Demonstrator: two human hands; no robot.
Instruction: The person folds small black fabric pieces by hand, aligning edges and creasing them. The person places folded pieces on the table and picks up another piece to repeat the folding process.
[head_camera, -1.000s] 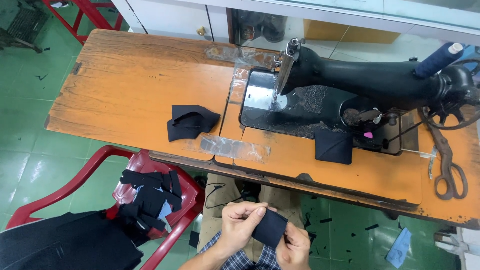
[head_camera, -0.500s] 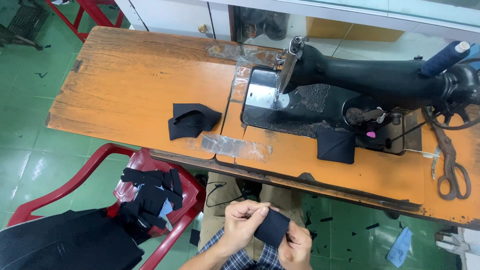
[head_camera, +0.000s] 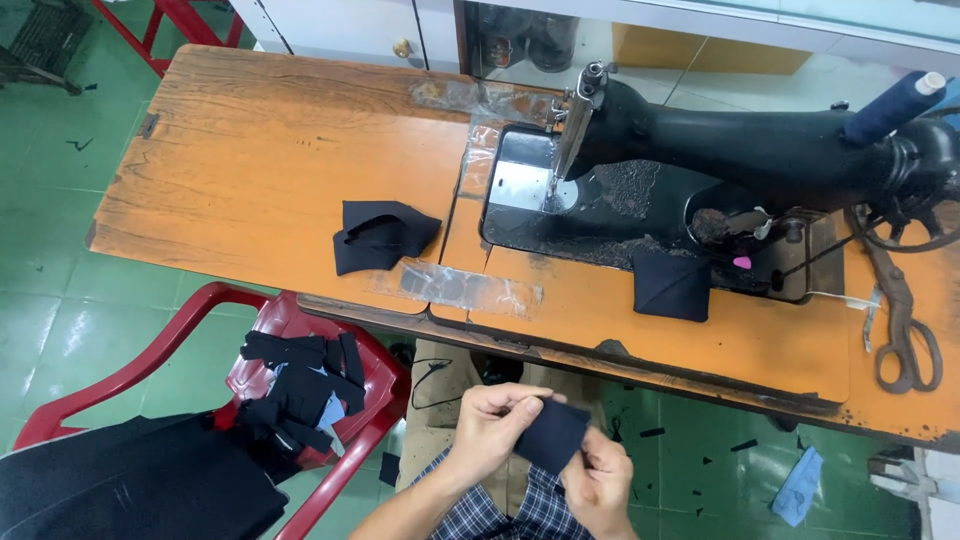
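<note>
Head view looks down on a person seated at an orange wooden sewing table (head_camera: 250, 180), both hands low in front of the lap. Left hand (head_camera: 495, 425) and right hand (head_camera: 600, 485) share one small dark fabric piece (head_camera: 550, 435), held below the table's near edge and above the plaid-clothed lap. Left fingers pinch its upper left corner, thumb on top; right fingers close on its lower right edge, so each hand grips the cloth narrowly.

On the table a black sewing machine (head_camera: 740, 150) stands toward the right, its needle over a shiny plate. A folded dark fabric piece (head_camera: 380, 235) lies left of the machine's bed, and another dark square piece (head_camera: 672, 285) rests at the bed's near edge. Large rusty scissors (head_camera: 900, 310) lie at the far right of the table, and a dark blue thread spool (head_camera: 890, 105) sits on top of the machine. Left of the person, a red plastic chair (head_camera: 300, 360) carries a heap of dark cut pieces (head_camera: 300, 385), with a larger black cloth (head_camera: 130, 490) beside it over the green floor
</note>
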